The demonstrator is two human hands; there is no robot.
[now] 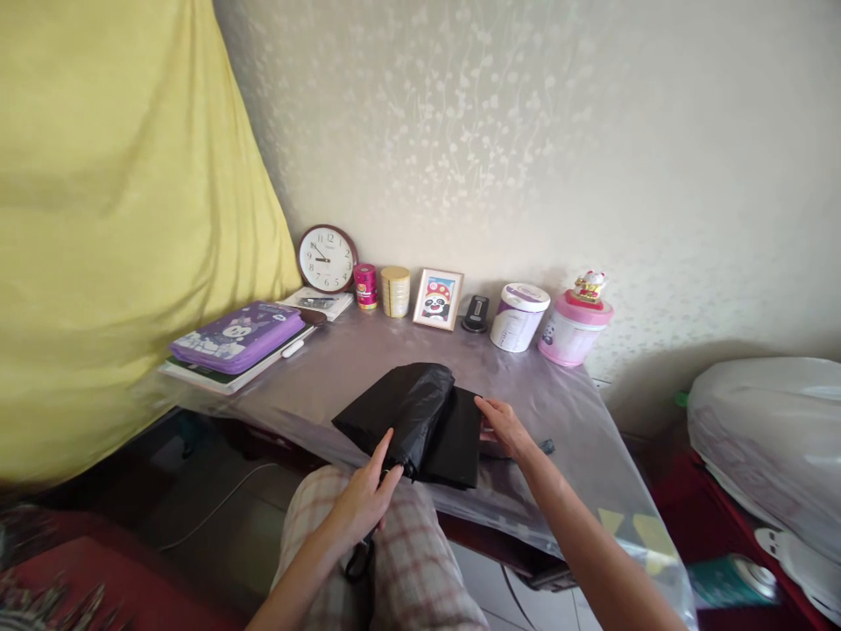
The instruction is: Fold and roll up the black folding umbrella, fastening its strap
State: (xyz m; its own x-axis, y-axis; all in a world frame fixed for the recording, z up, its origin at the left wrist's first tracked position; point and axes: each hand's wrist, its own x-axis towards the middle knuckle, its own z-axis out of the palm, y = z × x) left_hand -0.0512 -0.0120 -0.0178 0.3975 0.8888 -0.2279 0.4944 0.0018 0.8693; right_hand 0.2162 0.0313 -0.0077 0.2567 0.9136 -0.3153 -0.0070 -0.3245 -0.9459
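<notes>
A black folded umbrella [420,412] lies tilted across a flat black panel-like thing [456,443] at the front of the table. At its lower end my left hand [364,495] is closed round the handle, mostly hidden by the palm, with a dark strap loop [358,561] hanging beneath. My right hand [503,425] pinches the panel's upper right edge. Just under that hand shows a small reddish thing [487,431], partly covered, and a dark strip-like object [547,447] lies to its right.
Along the wall stand a round clock [327,258], a pink can [366,287], a yellow canister [395,292], a picture frame [438,299], a black device [476,313] and two tubs [519,320]. A purple case [240,336] rests on books at left. Plastic covers the table [315,390].
</notes>
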